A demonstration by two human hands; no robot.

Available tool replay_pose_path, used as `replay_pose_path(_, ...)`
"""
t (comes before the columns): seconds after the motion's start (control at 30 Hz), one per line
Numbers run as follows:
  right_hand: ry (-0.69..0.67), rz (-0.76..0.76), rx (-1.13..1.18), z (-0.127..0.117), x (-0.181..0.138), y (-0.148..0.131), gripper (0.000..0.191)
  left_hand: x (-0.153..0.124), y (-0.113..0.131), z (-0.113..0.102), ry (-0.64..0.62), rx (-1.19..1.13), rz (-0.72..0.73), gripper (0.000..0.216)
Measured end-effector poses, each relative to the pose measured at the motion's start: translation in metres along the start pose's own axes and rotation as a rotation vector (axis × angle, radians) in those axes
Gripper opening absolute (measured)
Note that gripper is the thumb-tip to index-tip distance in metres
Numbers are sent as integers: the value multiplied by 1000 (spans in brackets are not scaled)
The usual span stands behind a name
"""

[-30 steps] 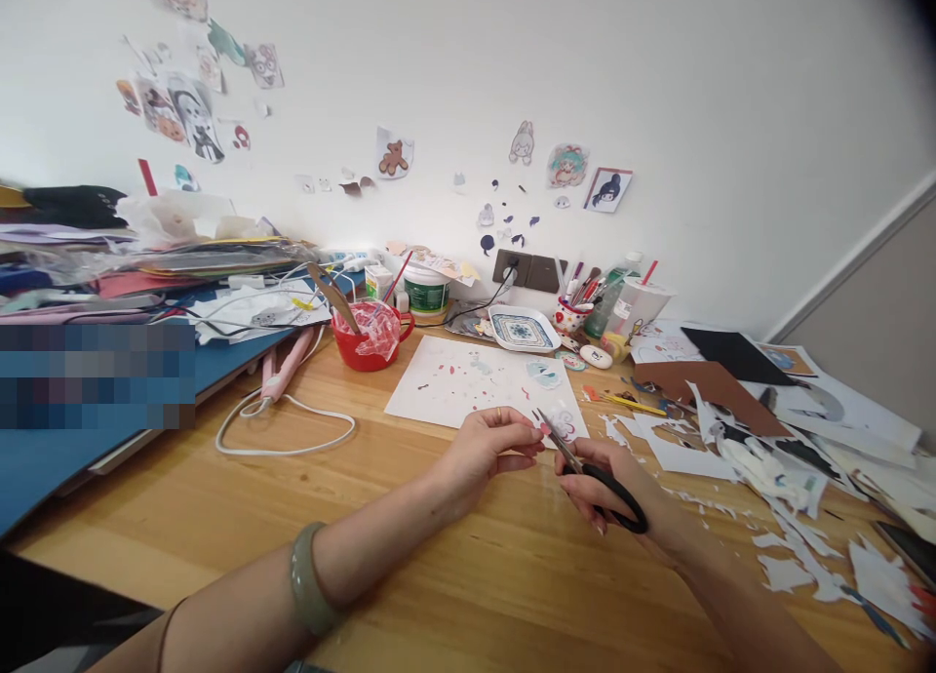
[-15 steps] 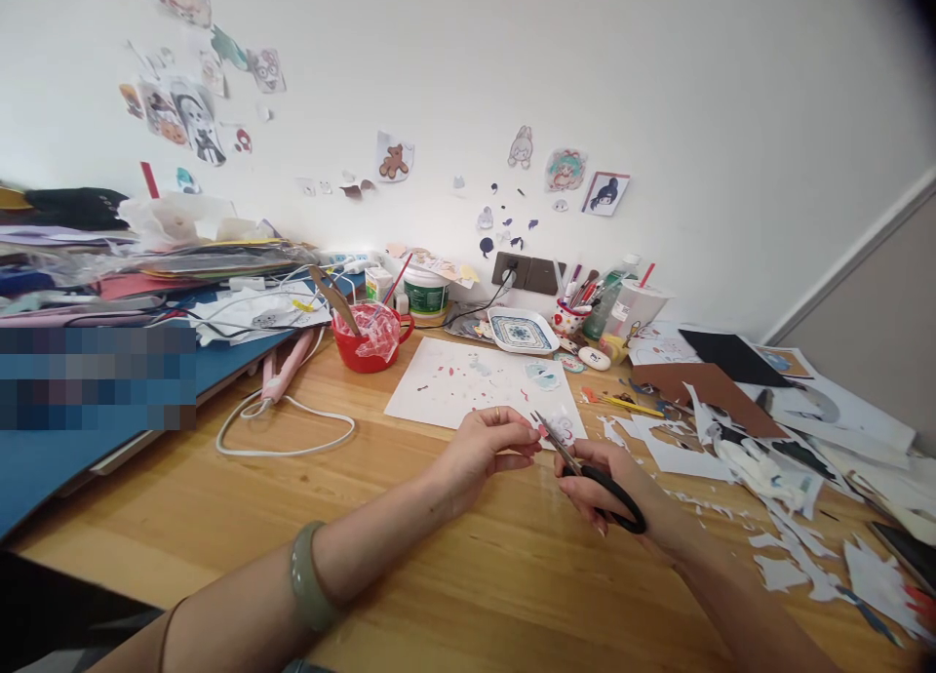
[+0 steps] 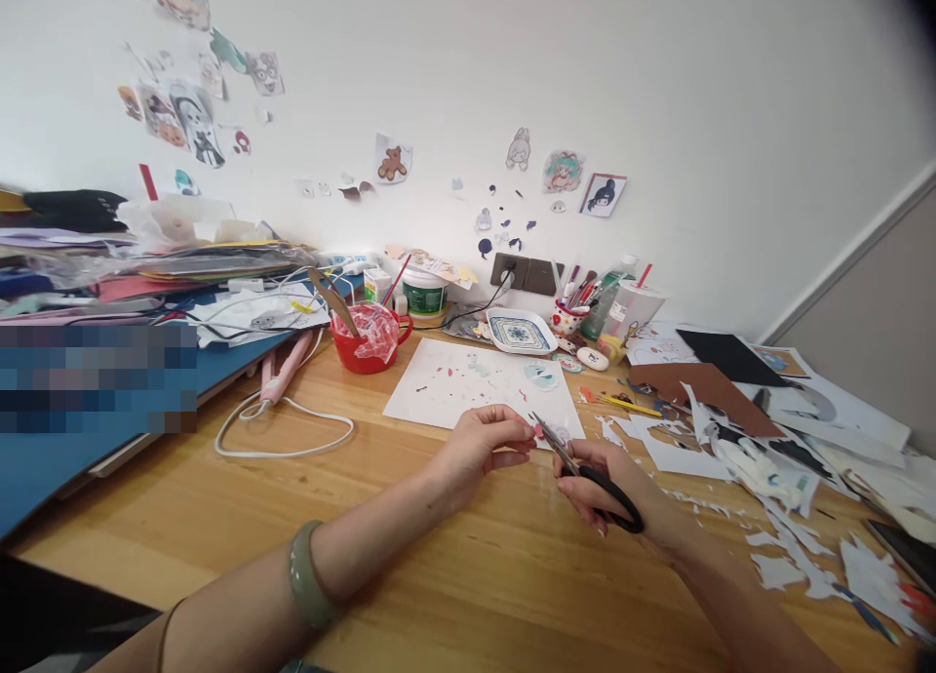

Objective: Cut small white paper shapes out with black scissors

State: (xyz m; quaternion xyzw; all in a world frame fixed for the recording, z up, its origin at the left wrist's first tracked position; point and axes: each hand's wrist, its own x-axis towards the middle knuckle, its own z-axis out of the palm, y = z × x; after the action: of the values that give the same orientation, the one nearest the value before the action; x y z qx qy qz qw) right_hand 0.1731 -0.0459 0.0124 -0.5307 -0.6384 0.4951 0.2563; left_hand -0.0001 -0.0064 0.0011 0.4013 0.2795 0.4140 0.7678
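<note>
- Black-handled scissors [image 3: 585,466] in the right hand [image 3: 606,488]: grip closed through the loops, blades pointing up and left toward the other hand, seemingly only a sliver apart.
- Left hand [image 3: 479,444]: grip narrow, thumb and fingertips pinched on a small pink scrap [image 3: 538,429], held just above the bench [image 3: 439,575] right at the blade tips.
- Likely step: trimming the scrap's outline. Best done in short snips near the blade tips; with so small a piece, no room for long cuts.
- Turn the scrap with the left grip rather than swinging the scissors; rest the right wrist low over the bench for steadiness.
- Pinch well back from the cut line, fingertips clear of the blades; too small here to tell how much edge is free.
- Just beyond both grips: white sheet [image 3: 453,385] dotted with small coloured pieces, probably light enough to scatter; avoid brushing it with blade tips or knuckles.
- Right of the scissor grip: loose white paper offcuts [image 3: 786,556] strewn over the bench; let fresh trimmings fall there, away from the sheet.
- Far left of the left grip: white cable [image 3: 292,429] and red cup [image 3: 366,346], well apart, no hindrance.
</note>
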Motion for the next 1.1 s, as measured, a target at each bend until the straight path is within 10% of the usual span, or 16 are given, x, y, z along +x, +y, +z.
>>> replay_pose_path(1.1,14,83,-1,6,2,-11,17,0,-3,0,-3,19,-28,13)
